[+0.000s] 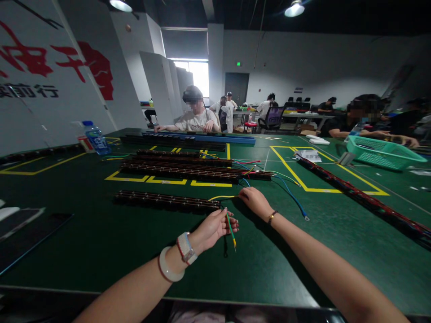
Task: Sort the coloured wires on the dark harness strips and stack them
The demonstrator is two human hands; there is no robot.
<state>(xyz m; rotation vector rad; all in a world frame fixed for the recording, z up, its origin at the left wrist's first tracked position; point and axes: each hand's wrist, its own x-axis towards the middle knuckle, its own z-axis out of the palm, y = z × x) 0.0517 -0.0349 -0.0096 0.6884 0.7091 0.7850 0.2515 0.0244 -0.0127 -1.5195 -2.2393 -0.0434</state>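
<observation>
As it spans the full width of the view, the green counter point(269, 273) forms the work surface, marked with frames of yellow tape point(212, 184). At its far side sits a co-worker point(198, 116), behind a long blue profile point(232, 140). A wired strip point(353, 193) runs diagonally along the right side. Several dark bars point(178, 169) lie side by side across the tape frames, near the middle. One separate bar point(164, 200) lies parallel to them on the near side, its right end beside the two hands. A green basket point(390, 154) stands at the far right; a blue-labelled bottle point(97, 140) stands at the far left. The right hand point(255, 204), palm down, pinches the yellow wire point(222, 197) that leads from the separate bar's right end. The left hand point(213, 229), palm turned up, pinches the upper end of a green wire point(230, 224) with thumb and forefinger; its other fingers are loosely curled. The green wire hangs across those fingers, ending in a yellow sleeve point(234, 242). A ring terminal point(306, 218) tips the blue wire point(292, 195) to the right.
</observation>
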